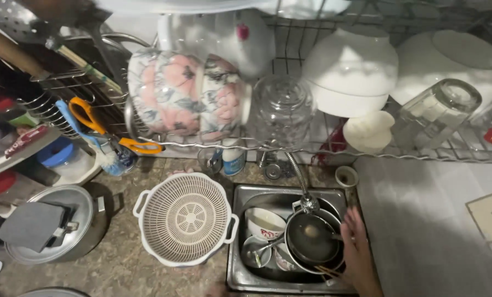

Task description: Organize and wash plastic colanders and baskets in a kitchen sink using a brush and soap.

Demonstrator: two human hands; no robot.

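Observation:
My right hand (357, 250) reaches into the steel sink (240, 281) and rests on the right rim of a dark round pan (311, 237); whether it grips the pan I cannot tell. The pan lies under the flexible tap (302, 190). Beside it in the sink are a white bowl with red marks (264, 223), a metal spoon (257, 252) and wooden chopsticks (328, 270). My left hand is out of view.
A white plastic colander (184, 218) sits on the speckled counter left of the sink. A steel pot with a grey cloth (51, 225) stands at far left. Above hangs a wire rack (334, 153) with floral cups (183, 93), white bowls (350, 71), glasses (435, 113) and orange-handled scissors (106, 129).

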